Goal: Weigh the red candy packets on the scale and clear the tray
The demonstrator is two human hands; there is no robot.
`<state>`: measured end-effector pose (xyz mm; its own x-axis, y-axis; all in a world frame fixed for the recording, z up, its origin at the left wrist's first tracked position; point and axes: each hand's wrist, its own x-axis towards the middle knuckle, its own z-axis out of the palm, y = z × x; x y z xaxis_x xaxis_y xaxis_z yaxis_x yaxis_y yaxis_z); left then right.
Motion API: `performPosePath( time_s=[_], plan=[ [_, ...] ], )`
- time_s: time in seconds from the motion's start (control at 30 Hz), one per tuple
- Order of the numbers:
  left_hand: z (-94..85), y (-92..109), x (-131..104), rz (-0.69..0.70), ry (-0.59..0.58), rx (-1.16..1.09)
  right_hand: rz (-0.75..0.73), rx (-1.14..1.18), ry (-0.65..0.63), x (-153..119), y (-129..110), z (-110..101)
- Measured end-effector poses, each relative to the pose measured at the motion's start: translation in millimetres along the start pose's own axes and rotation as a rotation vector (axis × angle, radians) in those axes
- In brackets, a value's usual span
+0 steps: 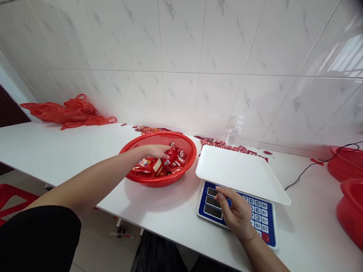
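My left hand (159, 151) reaches into a red mesh basket (187, 166). Its fingers touch the shiny red packets (171, 155) inside, and whether they grip one is hard to make out. Over the left part of the keypad of a blue and white digital scale (272, 223) hovers my right hand (234, 209), its fingers curled together and what they hold, if anything, too small to name. A white tray (241, 170) lies tilted on top of the scale, with nothing on it.
Small red packets (218, 143) lie along the wall, near a clear plastic bottle (235, 132). Crumpled red bags (70, 111) rest at the far left. Red basins (351, 196) and a black cable (309, 170) are at the right. A red stool (14, 196) stands at lower left.
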<state>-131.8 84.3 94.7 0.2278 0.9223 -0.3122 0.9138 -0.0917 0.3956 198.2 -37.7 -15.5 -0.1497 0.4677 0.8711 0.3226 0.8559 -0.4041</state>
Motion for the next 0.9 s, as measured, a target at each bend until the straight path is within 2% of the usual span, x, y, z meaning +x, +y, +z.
performPosePath(
  time_s=[0.13, 0.23, 0.3, 0.37, 0.47, 0.57, 0.67, 0.73, 0.83, 0.9],
  plan=[
    [-12.1, 14, -2, -0.005, 0.104, -0.241, 0.014, 0.03, -0.005, 1, -2, -1],
    [-16.8, 45, 0, 0.066, 0.045, -0.475, 0.023, 0.047, 0.021, 2, -3, -2],
    [-17.3, 71, 5, 0.141, 0.059, -0.487, 0.041, 0.046, 0.051, 3, -2, -2],
    [-14.9, 99, 13, 0.19, 0.17, -0.319, 0.063, 0.042, 0.076, 5, -1, -3],
    [-5.1, 137, 27, 0.333, 0.334, 0.117, 0.075, 0.044, 0.1, 7, 2, -3],
    [7.1, 164, 35, 0.537, 0.298, 0.447, 0.083, 0.048, 0.124, 7, 6, -3],
    [13.1, 177, 39, 0.586, 0.262, 0.548, 0.134, 0.062, 0.169, 5, 9, -4],
    [11.6, 180, 39, 0.591, 0.336, 0.503, 0.176, 0.086, 0.21, 4, 11, -4],
    [4.5, 182, 38, 0.533, 0.449, 0.264, 0.199, 0.116, 0.251, 3, 12, -6],
    [-0.3, 183, 37, 0.447, 0.448, 0.047, 0.193, 0.113, 0.247, 5, 12, -6]
  ],
)
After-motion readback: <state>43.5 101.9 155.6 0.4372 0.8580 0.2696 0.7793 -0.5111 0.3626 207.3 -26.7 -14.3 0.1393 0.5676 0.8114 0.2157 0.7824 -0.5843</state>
